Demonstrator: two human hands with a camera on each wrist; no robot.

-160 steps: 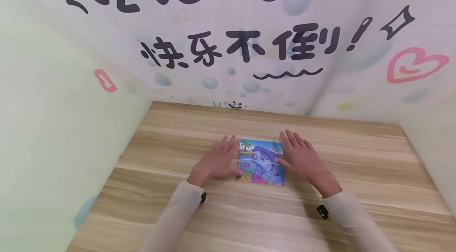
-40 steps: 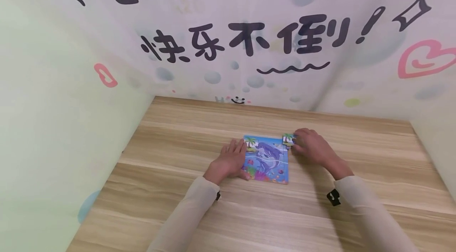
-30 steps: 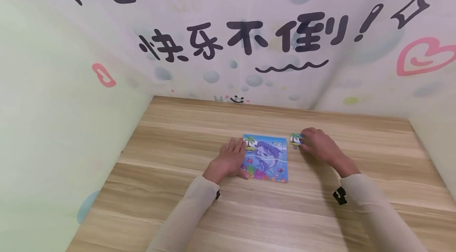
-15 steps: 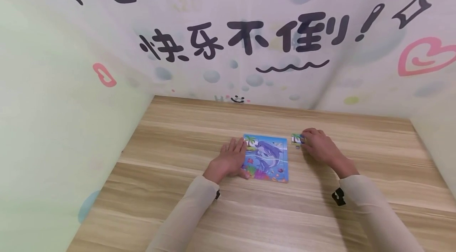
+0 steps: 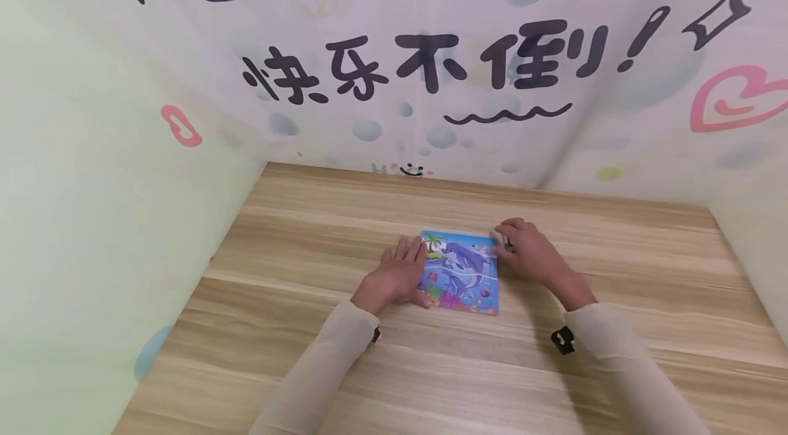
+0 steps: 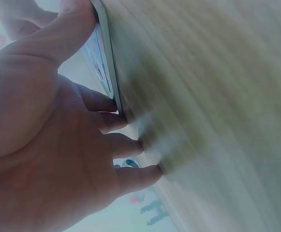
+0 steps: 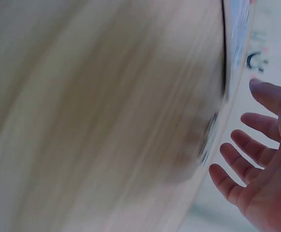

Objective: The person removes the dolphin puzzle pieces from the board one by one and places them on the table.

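Note:
A square dolphin jigsaw puzzle (image 5: 458,274) in a flat tray lies on the table. My left hand (image 5: 392,279) rests along its left side, fingers extended. In the left wrist view, the fingertips (image 6: 150,174) meet the table and the thumb lies at the tray's edge. My right hand (image 5: 531,254) is above the table by the puzzle's upper right corner, fingers spread and loosely bent, holding nothing. Beneath it a puzzle piece (image 5: 508,241) lies on the table, mostly hidden by the hand in the head view. The right wrist view shows the piece (image 7: 208,137) blurred, apart from the fingers.
The wood-grain table (image 5: 431,366) meets a printed backdrop (image 5: 369,148) along its far edge. A pale side wall (image 5: 123,216) stands on the left, another on the right. Dark bands (image 5: 563,340) show at the wrists.
The right hand pinched the palm-tree piece, carried it right off the puzzle's corner, then released it; the hand has since moved left towards the puzzle. The left hand stays by the puzzle.

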